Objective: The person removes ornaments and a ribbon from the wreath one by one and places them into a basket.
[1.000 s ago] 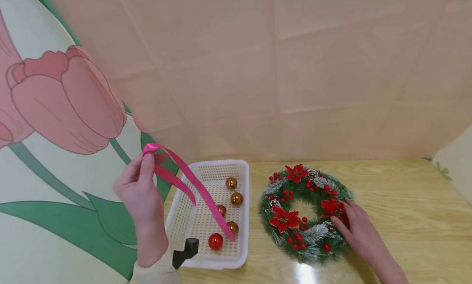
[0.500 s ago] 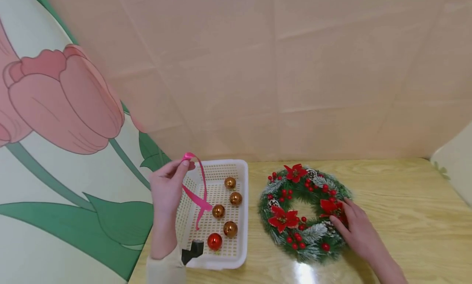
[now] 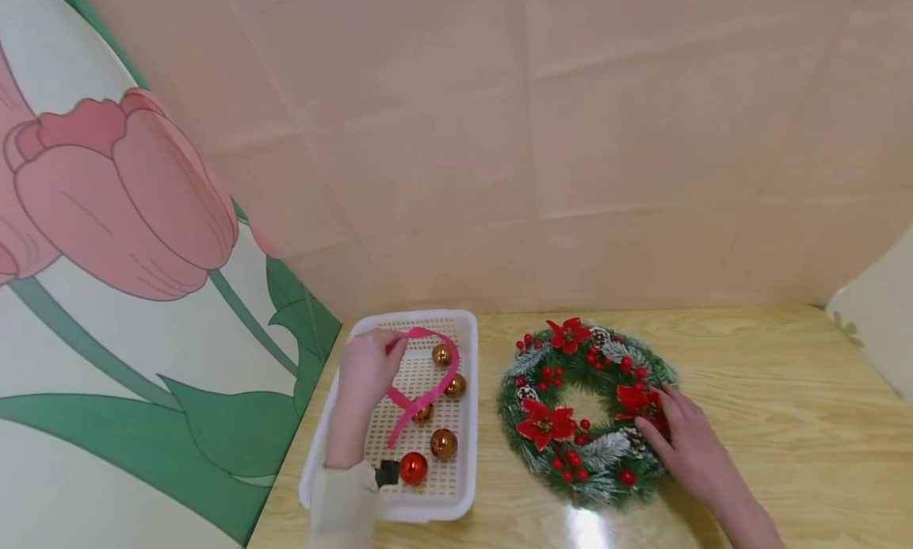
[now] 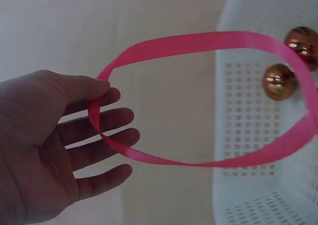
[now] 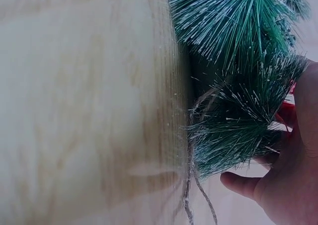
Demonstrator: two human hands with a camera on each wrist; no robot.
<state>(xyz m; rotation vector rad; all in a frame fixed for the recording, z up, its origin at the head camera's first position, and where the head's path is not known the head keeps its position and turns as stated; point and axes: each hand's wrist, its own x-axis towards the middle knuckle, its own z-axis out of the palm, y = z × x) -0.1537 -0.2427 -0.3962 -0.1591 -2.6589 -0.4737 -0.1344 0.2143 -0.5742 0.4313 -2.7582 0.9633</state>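
My left hand (image 3: 367, 368) pinches a looped pink ribbon (image 3: 454, 360) between thumb and forefinger. Its loop hangs over the white basket (image 3: 471, 422), with a short tail pointing down toward the near side. The left wrist view shows the ribbon loop (image 4: 198, 42) stretched out from the thumb, the other fingers spread. On the table, my right hand (image 3: 695, 450) grips the right side of a green wreath (image 3: 609, 454) near a red poinsettia. In the right wrist view, the fingers partly disappear behind the wreath's snowy needles (image 5: 233, 140), and a thin string hangs below them.
Several copper-coloured baubles (image 3: 444, 444) and one red bauble (image 3: 413, 469) lie in the basket. The wooden table (image 3: 792, 390) meets a beige cloth-like backdrop (image 3: 571, 177). A wall with painted tulips (image 3: 121, 200) stands at the left.
My left hand has moved right and down with the ribbon, from left of the basket to over it. The ribbon has swung into a rounder loop. The right hand and wreath stay in place.
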